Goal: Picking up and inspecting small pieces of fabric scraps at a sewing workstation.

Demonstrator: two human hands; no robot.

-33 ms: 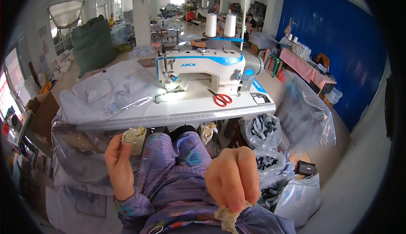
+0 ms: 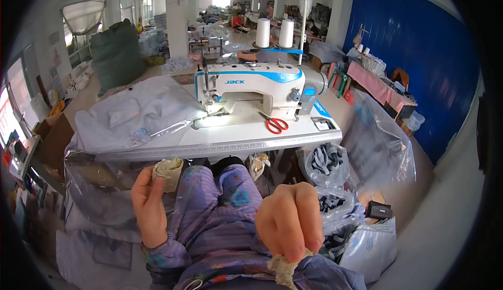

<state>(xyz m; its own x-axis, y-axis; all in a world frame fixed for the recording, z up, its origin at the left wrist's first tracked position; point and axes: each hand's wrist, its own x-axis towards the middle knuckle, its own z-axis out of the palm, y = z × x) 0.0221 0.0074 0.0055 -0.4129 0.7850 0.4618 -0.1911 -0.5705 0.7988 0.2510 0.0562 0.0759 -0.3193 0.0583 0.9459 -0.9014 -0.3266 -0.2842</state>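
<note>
My left hand (image 2: 149, 208) holds a pale, greenish steamed bun (image 2: 168, 176) upright between thumb and fingers, over the left side of my lap. Its top is torn and shows rolled layers. Closer to the camera, my right hand (image 2: 291, 217) is closed in a pinch on a torn-off piece of the bun (image 2: 284, 272), which hangs below the fingertips. Both hands are apart from the white and blue sewing machine (image 2: 250, 83) that stands on the table beyond my knees. Red-handled scissors (image 2: 276, 126) lie on the tabletop (image 2: 236, 142) beside the machine.
Clear plastic with pale fabric (image 2: 141, 109) covers the table's left end and hangs down. Plastic bags of grey strips (image 2: 327, 160) stand right of my knees, near a black box (image 2: 379, 210). Two white thread cones (image 2: 263, 33) rise behind the machine. Other people sit farther back.
</note>
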